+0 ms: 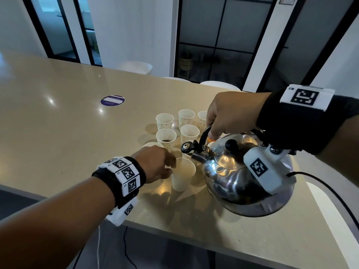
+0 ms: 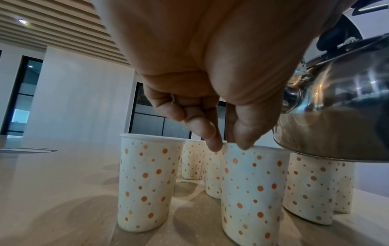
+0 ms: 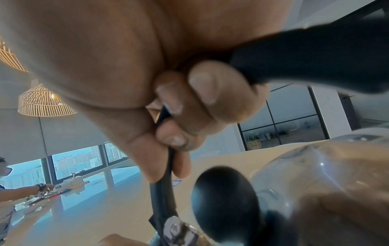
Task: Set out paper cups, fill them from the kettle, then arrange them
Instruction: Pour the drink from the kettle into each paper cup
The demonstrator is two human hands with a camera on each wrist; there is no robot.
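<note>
Surface [image 1: 58, 136]: carries the cups, the kettle and a sticker; its near edge runs under both forearms.
Cups [image 1: 165, 121]: upright in a cluster toward the right end of the surface, in rows running from far to near.
Front cup [image 1: 182, 174]: nearest the near edge, just left of the kettle's spout.
Kettle [image 1: 242, 171]: right of the cups, near the near right corner, tilted with its spout toward the front cup.
Left hand [image 1: 155, 164]: left of the front cup, fingertips [image 2: 214, 143] on its rim.
Right hand [image 1: 231, 113]: above the kettle, around its handle [image 1: 204, 135].
Sticker [image 1: 112, 100]: flat on the surface, well left of and behind the cups.
</note>
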